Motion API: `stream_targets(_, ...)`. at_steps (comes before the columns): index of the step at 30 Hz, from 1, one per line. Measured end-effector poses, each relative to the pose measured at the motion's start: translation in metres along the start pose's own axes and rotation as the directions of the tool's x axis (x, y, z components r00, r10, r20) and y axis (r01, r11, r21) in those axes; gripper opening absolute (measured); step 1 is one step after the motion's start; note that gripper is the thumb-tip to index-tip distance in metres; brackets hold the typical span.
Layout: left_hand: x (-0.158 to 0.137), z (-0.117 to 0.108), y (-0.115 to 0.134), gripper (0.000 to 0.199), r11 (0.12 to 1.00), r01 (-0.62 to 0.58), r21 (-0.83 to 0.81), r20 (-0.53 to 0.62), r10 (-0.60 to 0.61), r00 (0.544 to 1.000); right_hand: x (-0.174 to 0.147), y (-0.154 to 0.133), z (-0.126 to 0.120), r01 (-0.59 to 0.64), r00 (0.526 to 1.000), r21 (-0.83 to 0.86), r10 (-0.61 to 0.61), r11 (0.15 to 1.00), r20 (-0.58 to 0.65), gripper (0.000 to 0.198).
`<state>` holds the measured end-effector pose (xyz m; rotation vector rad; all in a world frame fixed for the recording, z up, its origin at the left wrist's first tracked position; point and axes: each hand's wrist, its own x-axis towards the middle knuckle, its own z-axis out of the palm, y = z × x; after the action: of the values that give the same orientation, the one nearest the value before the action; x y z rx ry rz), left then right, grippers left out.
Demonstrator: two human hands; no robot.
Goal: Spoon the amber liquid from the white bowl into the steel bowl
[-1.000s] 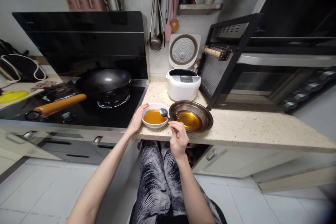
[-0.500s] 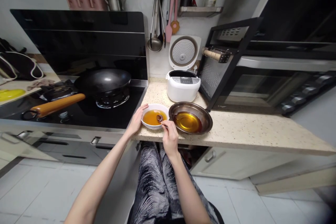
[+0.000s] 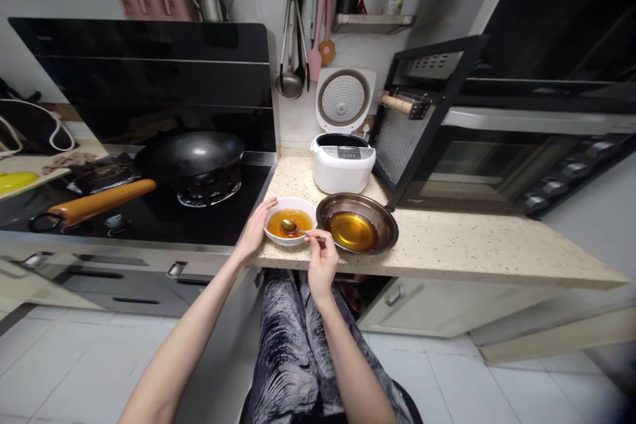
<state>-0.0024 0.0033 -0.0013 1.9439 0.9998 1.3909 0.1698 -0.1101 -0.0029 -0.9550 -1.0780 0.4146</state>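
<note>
A white bowl [image 3: 291, 242] of amber liquid stands near the counter's front edge. My left hand [image 3: 255, 228] grips it from the left, with fingers curved along the rim. Pinched in my right hand [image 3: 322, 258] is a metal spoon [image 3: 289, 226], its handle crossing the bowl's right rim. The spoon's head sits in the amber liquid [image 3: 301, 216], left of the bowl's middle. Just right of the bowl is a dark metal basin [image 3: 387, 222] holding more yellow-amber liquid [image 3: 354, 230].
A white rice cooker [image 3: 344, 171] with its lid raised stands behind the basin. On the left, a black wok [image 3: 193, 152] with a wooden handle rests on the stove [image 3: 163, 225]. A black rack [image 3: 397, 139] and an oven [image 3: 491, 159] occupy the right. Utensils [image 3: 298, 33] hang above.
The spoon's head has moved leftward through the liquid, and my right hand has turned so more of the handle shows. My left hand stays on the bowl. The view has shifted slightly.
</note>
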Motion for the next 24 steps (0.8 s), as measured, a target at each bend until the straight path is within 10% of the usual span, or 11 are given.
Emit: stream_targets(24,0.001,-0.001,0.0,0.051,1.0,0.01,0.023,0.001,-0.01,1.0,0.023,-0.023,-0.034,0.124,0.962,0.022,-0.114,0.992,-0.249,0.014)
